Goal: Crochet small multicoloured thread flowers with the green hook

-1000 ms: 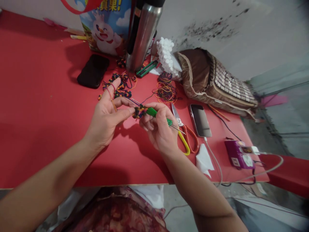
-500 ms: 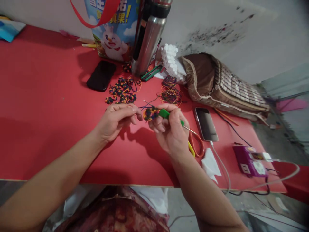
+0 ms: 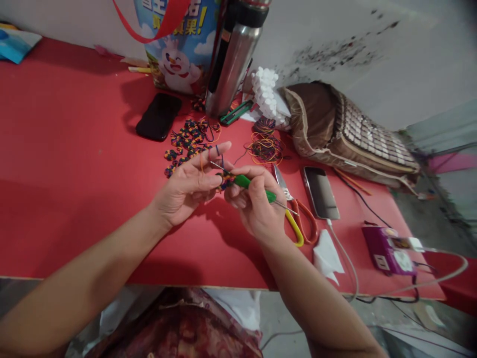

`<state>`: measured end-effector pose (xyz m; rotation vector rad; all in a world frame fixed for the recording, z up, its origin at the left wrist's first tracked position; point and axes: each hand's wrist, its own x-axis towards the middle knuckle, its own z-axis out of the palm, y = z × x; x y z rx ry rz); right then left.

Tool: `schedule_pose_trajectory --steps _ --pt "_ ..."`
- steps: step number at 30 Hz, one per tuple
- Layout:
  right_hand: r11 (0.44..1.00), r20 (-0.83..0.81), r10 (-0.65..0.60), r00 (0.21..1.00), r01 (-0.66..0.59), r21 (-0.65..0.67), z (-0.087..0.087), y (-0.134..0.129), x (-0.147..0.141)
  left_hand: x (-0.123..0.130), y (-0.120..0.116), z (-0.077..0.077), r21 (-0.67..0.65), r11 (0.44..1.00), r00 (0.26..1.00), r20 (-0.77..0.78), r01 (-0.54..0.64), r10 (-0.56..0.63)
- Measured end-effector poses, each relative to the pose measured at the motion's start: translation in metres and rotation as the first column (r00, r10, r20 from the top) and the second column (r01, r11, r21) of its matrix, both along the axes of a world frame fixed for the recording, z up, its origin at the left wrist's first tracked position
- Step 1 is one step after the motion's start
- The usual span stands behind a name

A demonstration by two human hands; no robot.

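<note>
My right hand (image 3: 261, 199) is closed round the green handle of a crochet hook (image 3: 244, 182), whose thin metal tip points left toward my other hand. Between thumb and fingers, my left hand (image 3: 192, 186) pinches a small crochet piece (image 3: 225, 180) in dark green, orange and blue. Yarn runs over its raised index finger, close to the hook's tip. Part of the crochet piece is hidden by my fingers. Behind my left hand lies a pile of similar crochet pieces (image 3: 190, 136). A loose tangle of multicoloured yarn (image 3: 265, 148) rests beyond my right hand.
Scissors (image 3: 298, 214) with red and yellow handles lie right of my right hand, near a charging phone (image 3: 320, 193) and a white tissue (image 3: 328, 258). A black phone (image 3: 158, 117), steel flask (image 3: 234, 64), green cutter (image 3: 236, 113), brown cushion (image 3: 316, 109) and purple box (image 3: 389, 248) surround the work area.
My left hand has come right, taken hold of the crochet piece and raised its index finger with yarn over it. My right hand has shifted slightly left, uncovering more of the scissors.
</note>
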<state>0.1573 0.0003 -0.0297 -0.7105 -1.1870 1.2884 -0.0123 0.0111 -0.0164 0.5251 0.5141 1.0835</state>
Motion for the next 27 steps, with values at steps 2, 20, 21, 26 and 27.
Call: schedule_pose_trajectory --steps 2,20,21,26,27 --pt "1.0 0.011 -0.012 1.0 0.012 0.025 -0.001 -0.001 0.0 0.003 0.0 -0.001 0.05 0.996 0.996 -0.045 -0.072 0.074" --pt "0.965 0.282 -0.163 0.945 0.093 0.246 -0.015 -0.009 0.007 0.007 -0.001 0.003 0.034 0.96 0.955 -0.097 -0.28 0.282" --pt "0.958 0.298 -0.186 0.936 0.105 0.267 -0.016 -0.01 0.007 0.008 -0.001 0.004 0.029 0.957 0.951 -0.104 -0.29 0.291" --pt "0.936 0.397 -0.282 0.873 0.161 0.312 -0.019 -0.018 0.002 0.013 -0.005 0.003 0.06 0.925 0.914 -0.141 -0.376 0.38" --pt "0.931 0.408 -0.301 0.862 0.173 0.321 -0.019 -0.019 0.001 0.014 -0.006 0.002 0.078 0.917 0.904 -0.152 -0.392 0.4"
